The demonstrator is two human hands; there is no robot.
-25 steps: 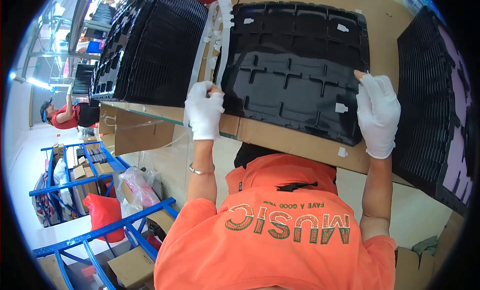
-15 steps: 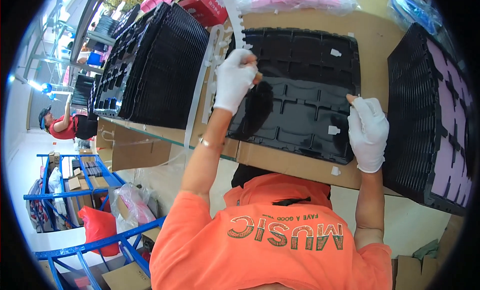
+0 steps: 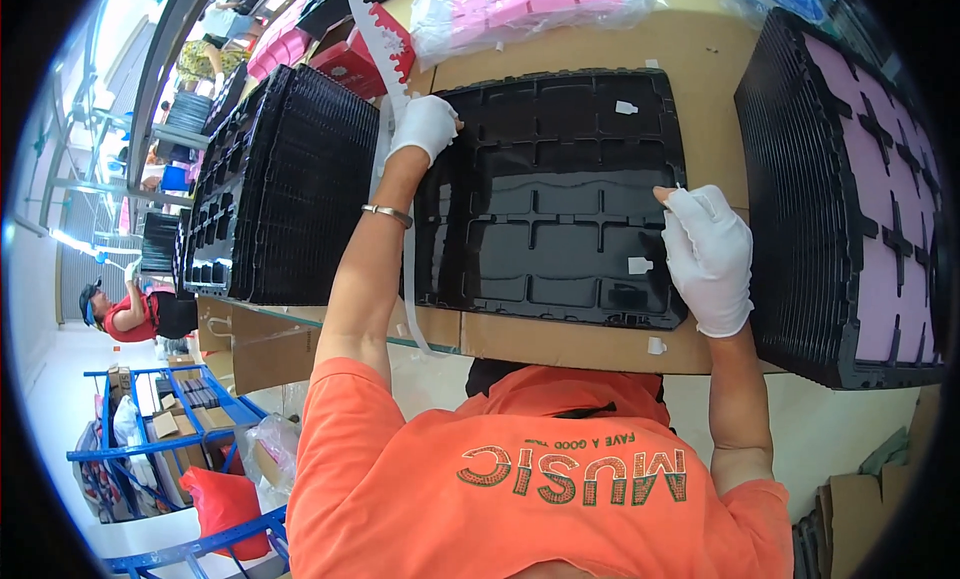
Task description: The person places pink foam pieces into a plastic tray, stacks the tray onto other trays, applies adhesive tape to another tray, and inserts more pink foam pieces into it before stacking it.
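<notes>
A black plastic tray (image 3: 540,204) with moulded compartments lies flat before me, with small white stickers (image 3: 626,107) on its right part. My left hand (image 3: 425,131), in a white glove, is closed at the tray's far left corner, over a long white strip (image 3: 380,44) with a jagged edge. What its fingertips hold is hidden. At the tray's right edge is my gloved right hand (image 3: 708,254), thumb and fingers drawn together, a bare fingertip poking out. Anything in that pinch is too small to name. Another white tab (image 3: 656,346) sits on the cardboard's near edge.
Tall stacks of black trays stand at left (image 3: 290,179) and right (image 3: 800,199), the right one topped with pink sheets (image 3: 870,179). Plastic-wrapped pink pieces (image 3: 530,9) and a red box (image 3: 365,59) lie at the back. A person (image 3: 135,309) works far left, beyond blue shelving (image 3: 180,439).
My left hand has gone from above the tray to its far left corner by the strip. The right hand stays at the tray's right edge. The whole view has shifted a little.
</notes>
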